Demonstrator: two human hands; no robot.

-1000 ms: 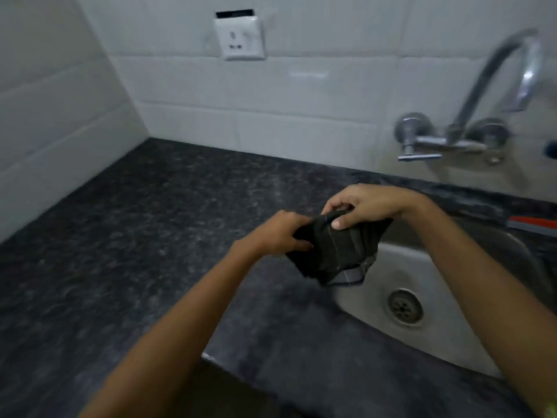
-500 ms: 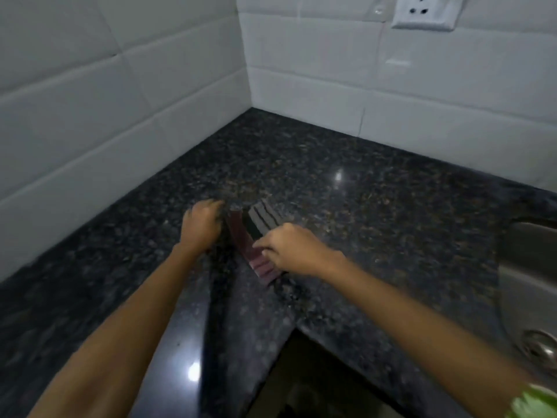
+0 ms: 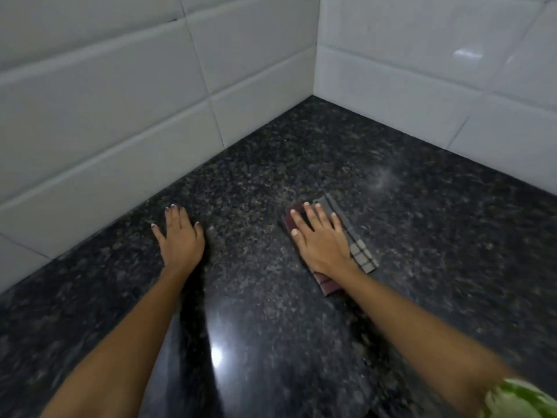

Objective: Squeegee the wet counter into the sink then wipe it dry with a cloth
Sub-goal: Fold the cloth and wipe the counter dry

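Right hand [image 3: 324,242] flattens folded cloth [image 3: 360,254] on speckled black counter [image 3: 422,236] by white-tiled corner [image 3: 315,86].

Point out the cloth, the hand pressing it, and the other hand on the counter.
cloth [image 3: 363,260]: head view, on the grey checked edge showing beside the palm.
right hand [image 3: 322,241]: head view, on the back of the hand, flat on the cloth.
left hand [image 3: 180,241]: head view, on the back of the hand, flat on bare counter.

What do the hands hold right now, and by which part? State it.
Nothing is gripped. The right hand lies flat, fingers spread, pressing on the middle of the folded cloth on the counter. The left hand rests flat on bare counter.
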